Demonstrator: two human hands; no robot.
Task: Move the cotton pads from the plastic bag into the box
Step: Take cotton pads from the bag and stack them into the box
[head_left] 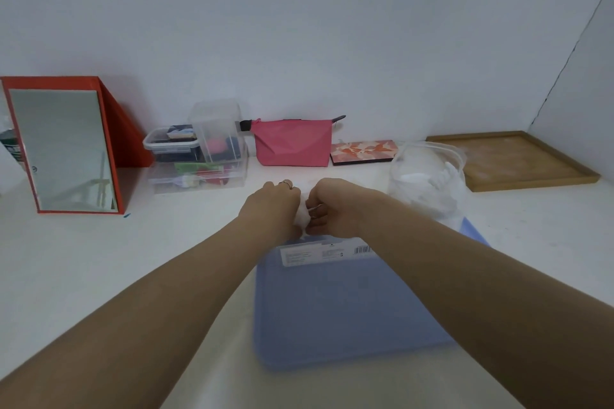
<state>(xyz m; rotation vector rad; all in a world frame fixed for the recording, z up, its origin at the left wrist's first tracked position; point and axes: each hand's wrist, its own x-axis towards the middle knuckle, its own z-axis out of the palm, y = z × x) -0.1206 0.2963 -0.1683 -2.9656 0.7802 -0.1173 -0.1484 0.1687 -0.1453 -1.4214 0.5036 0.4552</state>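
Observation:
My left hand [272,207] and my right hand [335,209] meet at the middle of the white table, fingers curled around a small white stack of cotton pads [303,209] held between them. A clear plastic bag [428,176] with white cotton pads inside stands just right of my right hand. A blue flat lid or box with a white label [332,302] lies under my forearms, close to me. Whether an open box sits beneath my hands is hidden.
A red-framed mirror [66,149] leans at the back left. Clear storage boxes [199,156] with small items, a pink pouch [292,143] and a floral flat case [363,151] line the wall. A wooden tray [518,159] lies at the back right.

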